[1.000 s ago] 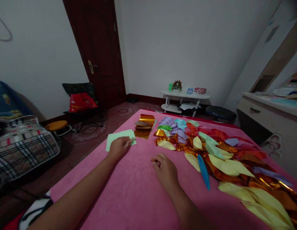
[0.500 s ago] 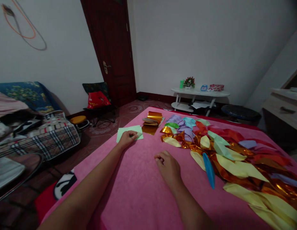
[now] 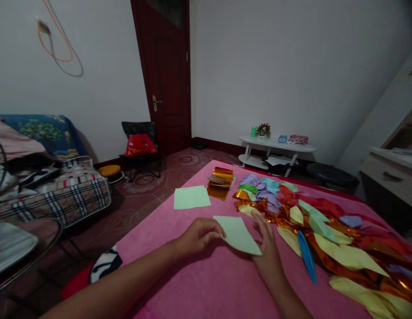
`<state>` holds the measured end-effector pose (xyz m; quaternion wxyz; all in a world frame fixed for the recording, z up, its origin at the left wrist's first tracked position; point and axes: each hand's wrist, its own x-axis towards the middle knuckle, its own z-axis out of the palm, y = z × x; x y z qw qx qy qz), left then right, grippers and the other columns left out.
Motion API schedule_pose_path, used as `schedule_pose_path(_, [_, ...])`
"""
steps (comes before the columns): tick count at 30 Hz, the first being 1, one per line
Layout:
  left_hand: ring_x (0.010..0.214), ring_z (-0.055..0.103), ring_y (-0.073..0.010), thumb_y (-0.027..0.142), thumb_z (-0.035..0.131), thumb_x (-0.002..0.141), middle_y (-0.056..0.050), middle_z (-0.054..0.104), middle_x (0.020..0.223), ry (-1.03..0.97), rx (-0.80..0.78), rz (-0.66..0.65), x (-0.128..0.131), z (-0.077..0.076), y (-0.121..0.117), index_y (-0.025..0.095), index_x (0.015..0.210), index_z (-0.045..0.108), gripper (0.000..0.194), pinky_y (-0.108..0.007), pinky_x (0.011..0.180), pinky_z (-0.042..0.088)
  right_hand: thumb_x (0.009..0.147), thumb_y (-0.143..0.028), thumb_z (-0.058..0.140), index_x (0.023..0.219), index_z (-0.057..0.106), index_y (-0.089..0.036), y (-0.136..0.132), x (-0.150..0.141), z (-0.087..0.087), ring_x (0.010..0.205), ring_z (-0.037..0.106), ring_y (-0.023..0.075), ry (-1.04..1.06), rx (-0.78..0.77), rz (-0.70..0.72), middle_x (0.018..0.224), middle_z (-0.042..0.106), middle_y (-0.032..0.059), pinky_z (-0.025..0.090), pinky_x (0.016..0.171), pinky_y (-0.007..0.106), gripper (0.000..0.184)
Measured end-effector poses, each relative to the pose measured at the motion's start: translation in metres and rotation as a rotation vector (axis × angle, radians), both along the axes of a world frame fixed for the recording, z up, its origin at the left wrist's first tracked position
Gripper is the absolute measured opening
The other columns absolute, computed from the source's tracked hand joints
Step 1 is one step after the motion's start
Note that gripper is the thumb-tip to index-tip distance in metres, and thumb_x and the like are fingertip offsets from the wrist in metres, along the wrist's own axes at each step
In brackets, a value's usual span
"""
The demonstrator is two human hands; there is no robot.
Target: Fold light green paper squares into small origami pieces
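My left hand [image 3: 203,237] pinches the left edge of a pale green sheet of paper [image 3: 237,235], held just over the pink tablecloth [image 3: 206,283]. At the sheet's right side is my right hand [image 3: 266,241], its fingers stretched out along the edge, the thumb hidden behind the paper. A stack of pale green paper [image 3: 192,197] lies flat beyond my left hand. Beside the stack sits a bundle of shiny gold foil paper [image 3: 222,179].
Folded paper pieces in yellow [image 3: 352,252], gold, red and purple cover the table's right side. A blue folded piece [image 3: 306,257] lies near my right hand. Behind stand a white side table [image 3: 275,142], a dark round stool [image 3: 332,173] and a chair with a red bag [image 3: 140,145].
My left hand has brought one green sheet from the stack toward me and to the right. My right hand has moved to the sheet's right edge. The view has shifted slightly.
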<state>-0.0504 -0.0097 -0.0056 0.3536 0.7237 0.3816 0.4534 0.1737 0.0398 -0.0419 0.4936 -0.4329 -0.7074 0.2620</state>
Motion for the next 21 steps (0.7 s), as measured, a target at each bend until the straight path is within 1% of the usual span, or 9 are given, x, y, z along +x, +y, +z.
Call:
schedule_pose_path(2, [0.081,0.065,-0.018,0.038,0.05,0.09,-0.012,0.07,0.089,-0.006,-0.023,-0.074,0.0,0.0,-0.013,0.012,0.086,0.067,0.032,-0.027,0.076,0.049,0.077,-0.025,0.061,0.11,0.067,-0.025,-0.01,0.009,0.003,0.116,0.051,0.0259,-0.043,-0.014,0.127,0.128,0.049,0.0108,0.052,0.085,0.036,0.033])
schedule_pose_path(4, [0.082,0.065,-0.0177,0.036,0.049,0.091,-0.012,0.07,0.09,-0.004,-0.058,-0.115,-0.004,-0.003,-0.021,0.012,0.084,0.065,0.03,-0.027,0.075,0.049,0.079,-0.021,0.057,0.085,0.074,-0.025,-0.02,0.017,0.004,0.112,0.054,0.0247,-0.094,-0.016,0.206,0.119,0.056,0.0099,0.051,0.087,0.037,0.018])
schedule_pose_path(7, [0.088,0.063,-0.0186,0.031,0.054,0.088,-0.011,0.069,0.096,0.116,-0.009,-0.167,-0.009,-0.008,-0.029,0.015,0.091,0.065,0.02,-0.028,0.08,0.048,0.078,-0.012,0.053,0.084,0.075,-0.028,-0.037,0.026,0.003,0.113,0.053,0.0237,-0.25,0.07,0.236,0.117,0.06,0.008,0.046,0.093,0.04,0.027])
schedule_pose_path(10, [0.098,0.06,-0.0216,0.029,0.067,0.077,-0.01,0.067,0.105,0.261,0.126,-0.178,-0.01,-0.01,-0.034,0.02,0.104,0.064,0.029,-0.034,0.09,0.043,0.073,-0.005,0.051,0.088,0.074,-0.027,-0.051,0.028,0.005,0.111,0.054,0.0233,-0.37,0.13,0.281,0.116,0.062,0.0078,0.046,0.092,0.039,0.036])
schedule_pose_path(13, [0.097,0.059,-0.0205,0.026,0.065,0.078,-0.008,0.066,0.107,0.307,0.156,-0.149,-0.008,-0.011,-0.034,0.022,0.098,0.069,0.02,-0.033,0.09,0.042,0.075,-0.007,0.051,0.09,0.074,-0.026,-0.06,0.025,0.011,0.106,0.057,0.023,-0.45,0.077,0.316,0.112,0.065,0.0076,0.047,0.089,0.038,0.033])
schedule_pose_path(15, [0.091,0.06,-0.019,0.029,0.062,0.082,-0.007,0.068,0.099,0.271,0.075,-0.118,-0.006,-0.012,-0.029,0.02,0.089,0.071,0.015,-0.03,0.085,0.043,0.082,-0.016,0.051,0.086,0.073,-0.025,-0.061,0.022,0.015,0.103,0.058,0.0229,-0.47,-0.028,0.286,0.109,0.066,0.0071,0.046,0.089,0.037,0.025])
schedule_pose_path(17, [0.081,0.06,-0.017,0.034,0.058,0.085,-0.006,0.067,0.085,0.21,-0.042,-0.087,-0.003,-0.012,-0.02,0.016,0.079,0.071,0.022,-0.026,0.074,0.044,0.087,-0.025,0.047,0.078,0.072,-0.023,-0.057,0.018,0.017,0.1,0.059,0.023,-0.426,-0.13,0.199,0.106,0.066,0.0079,0.047,0.087,0.036,0.026])
schedule_pose_path(19, [0.07,0.057,-0.015,0.036,0.055,0.086,-0.005,0.063,0.074,0.183,-0.125,-0.038,-0.001,-0.013,-0.007,0.014,0.069,0.069,0.031,-0.023,0.063,0.043,0.087,-0.031,0.045,0.069,0.068,-0.02,-0.05,0.015,0.018,0.097,0.06,0.0237,-0.366,-0.184,0.095,0.108,0.064,0.0103,0.048,0.082,0.033,0.031])
schedule_pose_path(21, [0.071,0.057,-0.0157,0.036,0.06,0.082,-0.005,0.062,0.076,0.228,-0.129,0.052,0.001,-0.014,0.008,0.013,0.064,0.067,0.03,-0.024,0.062,0.042,0.085,-0.034,0.047,0.064,0.066,-0.019,-0.039,0.012,0.019,0.096,0.061,0.0241,-0.343,-0.202,0.003,0.111,0.062,0.0121,0.049,0.078,0.032,0.032])
